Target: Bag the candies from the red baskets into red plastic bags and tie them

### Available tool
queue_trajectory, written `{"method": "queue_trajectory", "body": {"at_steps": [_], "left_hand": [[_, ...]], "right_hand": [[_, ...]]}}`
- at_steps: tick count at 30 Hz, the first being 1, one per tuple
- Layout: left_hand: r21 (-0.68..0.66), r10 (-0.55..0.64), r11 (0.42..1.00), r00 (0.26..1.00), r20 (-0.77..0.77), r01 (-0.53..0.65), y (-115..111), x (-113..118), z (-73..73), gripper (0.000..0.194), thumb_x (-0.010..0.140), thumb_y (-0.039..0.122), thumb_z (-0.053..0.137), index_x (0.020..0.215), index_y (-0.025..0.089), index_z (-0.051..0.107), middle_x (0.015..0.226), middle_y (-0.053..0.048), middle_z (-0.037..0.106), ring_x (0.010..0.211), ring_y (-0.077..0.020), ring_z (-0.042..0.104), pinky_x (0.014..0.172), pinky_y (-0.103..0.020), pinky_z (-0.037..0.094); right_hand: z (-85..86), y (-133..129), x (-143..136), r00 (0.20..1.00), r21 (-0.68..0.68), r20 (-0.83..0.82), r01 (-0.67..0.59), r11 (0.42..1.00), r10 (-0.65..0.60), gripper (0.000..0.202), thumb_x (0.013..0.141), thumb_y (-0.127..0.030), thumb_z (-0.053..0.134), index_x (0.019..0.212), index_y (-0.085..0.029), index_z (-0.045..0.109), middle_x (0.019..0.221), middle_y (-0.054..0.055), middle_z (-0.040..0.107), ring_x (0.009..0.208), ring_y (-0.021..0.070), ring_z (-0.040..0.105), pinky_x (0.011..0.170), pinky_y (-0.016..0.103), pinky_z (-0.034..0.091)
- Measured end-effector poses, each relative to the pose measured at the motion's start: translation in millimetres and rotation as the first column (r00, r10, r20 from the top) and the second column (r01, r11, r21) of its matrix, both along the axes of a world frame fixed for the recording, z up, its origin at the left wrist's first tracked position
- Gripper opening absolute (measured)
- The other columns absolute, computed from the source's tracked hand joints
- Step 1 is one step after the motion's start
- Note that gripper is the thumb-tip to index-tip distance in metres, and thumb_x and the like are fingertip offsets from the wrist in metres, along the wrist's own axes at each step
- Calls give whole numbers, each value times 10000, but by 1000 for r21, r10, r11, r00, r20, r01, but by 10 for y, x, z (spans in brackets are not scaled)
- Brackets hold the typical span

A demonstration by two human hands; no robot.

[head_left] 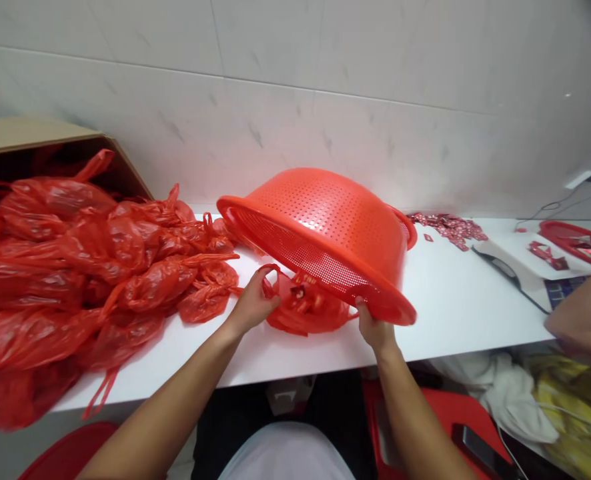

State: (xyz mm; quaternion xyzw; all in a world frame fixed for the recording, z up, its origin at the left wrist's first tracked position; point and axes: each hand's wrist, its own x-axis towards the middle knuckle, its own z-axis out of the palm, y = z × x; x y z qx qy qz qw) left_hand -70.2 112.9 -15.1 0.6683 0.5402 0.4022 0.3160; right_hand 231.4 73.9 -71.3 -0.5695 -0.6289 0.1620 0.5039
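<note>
A large red plastic colander (320, 220) is tipped on its side, its mouth facing down toward me. My right hand (374, 328) grips its lower rim, thumb on the inside. Under the mouth, a red plastic bag (308, 321) rests on the white table with small red and gold pieces (305, 293) inside it. My left hand (256, 298) is closed on the bag's left handle. The bag's right handle shows beside my right hand; whether those fingers also hold it is hidden.
A heap of tied red bags (70, 267) covers the left of the table (455, 313), by a cardboard box (40, 133). Small red packets (450, 228) lie along the wall. At right, another person's arm (583, 297) reaches toward a red tray (555, 230). A phone (480, 453) lies below.
</note>
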Motion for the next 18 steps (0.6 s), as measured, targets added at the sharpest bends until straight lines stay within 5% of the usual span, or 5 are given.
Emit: {"method": "queue_trajectory", "body": {"at_steps": [5, 9, 13, 18], "left_hand": [[10, 16, 1000, 996, -88, -15, 7, -36, -29, 655, 730, 213, 629, 1377, 173, 537, 1467, -137, 577, 1395, -310, 538, 1207, -472, 413], [34, 25, 999, 987, -157, -20, -42, -115, -17, 549, 789, 295, 656, 1324, 193, 588, 1403, -117, 616, 1335, -312, 579, 1184, -482, 429], [26, 21, 1000, 970, -241, -15, -125, -209, 51, 411, 884, 427, 640, 1231, 208, 665, 1308, -103, 672, 1152, -292, 667, 1032, -453, 526], [20, 18, 1000, 948, -318, -13, -182, -252, 139, 339, 958, 468, 580, 1137, 211, 710, 1236, -84, 722, 1063, -271, 695, 943, -419, 546]], "right_hand": [[-39, -48, 111, 900, 62, -315, 336, 940, -301, 329, 876, -450, 647, 1079, -198, 712, 1117, 111, 744, 1103, 330, 695, 978, 494, 579], [103, 10, 508, 571, 62, -732, 598, 799, -371, 236, 764, -321, 722, 962, -210, 661, 912, 25, 685, 913, 252, 695, 815, 415, 617], [238, 32, 1094, 200, -101, -953, 497, 862, -227, 183, 753, -322, 600, 889, -203, 578, 772, 7, 595, 690, 193, 644, 630, 380, 602], [196, -1, 1677, -61, -394, -914, 361, 845, -401, 196, 885, -353, 462, 916, -196, 576, 805, 39, 582, 645, 173, 627, 544, 317, 571]]}}
